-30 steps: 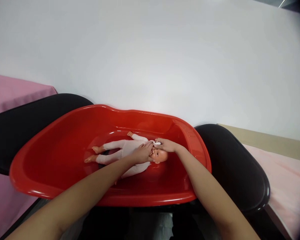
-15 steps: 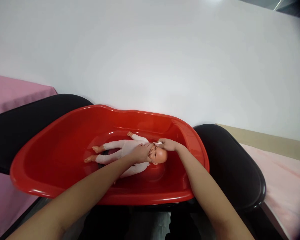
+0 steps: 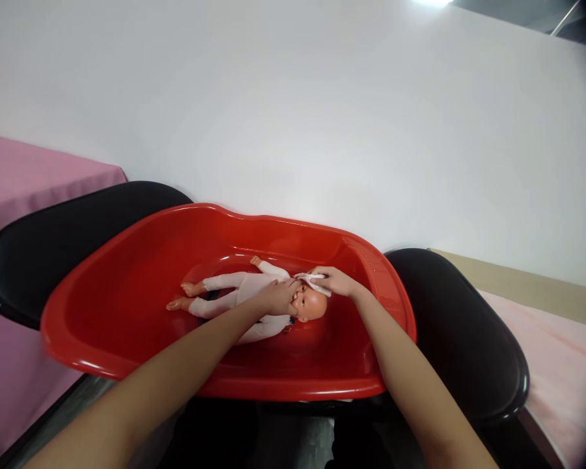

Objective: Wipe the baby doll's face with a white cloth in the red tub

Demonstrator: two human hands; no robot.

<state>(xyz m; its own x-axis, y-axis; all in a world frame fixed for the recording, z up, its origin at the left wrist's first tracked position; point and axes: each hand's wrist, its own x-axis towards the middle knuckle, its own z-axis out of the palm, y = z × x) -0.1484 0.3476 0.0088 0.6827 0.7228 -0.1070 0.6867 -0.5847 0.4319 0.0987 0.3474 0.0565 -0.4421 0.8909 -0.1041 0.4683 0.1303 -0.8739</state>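
Observation:
A baby doll (image 3: 254,290) with a white cloth body lies on its back in a red baby bathtub (image 3: 92,319), head to the right and feet to the left. My left hand (image 3: 277,296) is closed on the doll at its neck and chin, partly covering the lower face. Between the fingers of my right hand (image 3: 334,281) is a small white cloth (image 3: 316,281), which lies against the far side of the doll's head. The fingertips of both hands are partly hidden.
The tub rests on black seats, one at the left (image 3: 78,241) and one at the right (image 3: 463,339). A white wall (image 3: 293,117) rises behind. Pink cloth (image 3: 43,172) covers a surface at the far left; a pale pink surface (image 3: 547,358) lies at the right.
My right hand has moved slightly to the right, and more of the white cloth shows beside the doll's head. My left hand stays on the doll. The whole view has shifted slightly.

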